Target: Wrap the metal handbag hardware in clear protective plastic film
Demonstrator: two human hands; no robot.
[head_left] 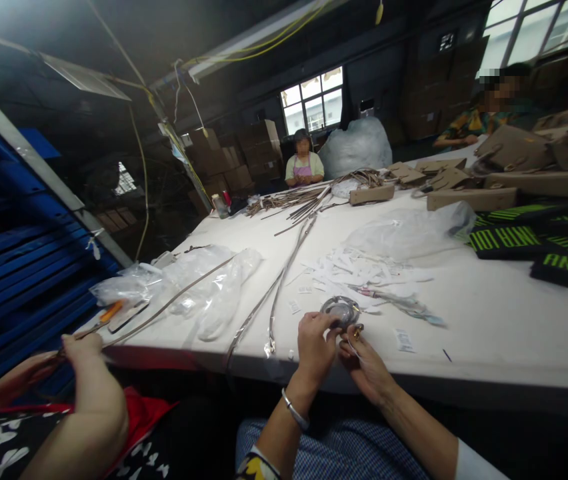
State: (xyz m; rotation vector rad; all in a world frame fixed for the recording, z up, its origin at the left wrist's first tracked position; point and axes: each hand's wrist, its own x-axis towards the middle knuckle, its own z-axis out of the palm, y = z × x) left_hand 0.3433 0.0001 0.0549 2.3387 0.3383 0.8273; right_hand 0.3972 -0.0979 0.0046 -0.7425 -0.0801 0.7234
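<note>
By the near edge of the counter [489, 327], the left hand [315, 341] grips a coil [343, 311]; the right hand [368, 367] pinches a gold clasp [357, 332], beside a label [404, 340].

I face the near edge of a white table [474, 340]; long straps [296, 248] run towards it, clear plastic bags [227, 293] lie by the left edge, brown strips [294, 199] by the far one, tan bags [524, 150] and black-and-green lettered pieces [501, 237] rightward, paper labels [364, 265] mid-surface
</note>
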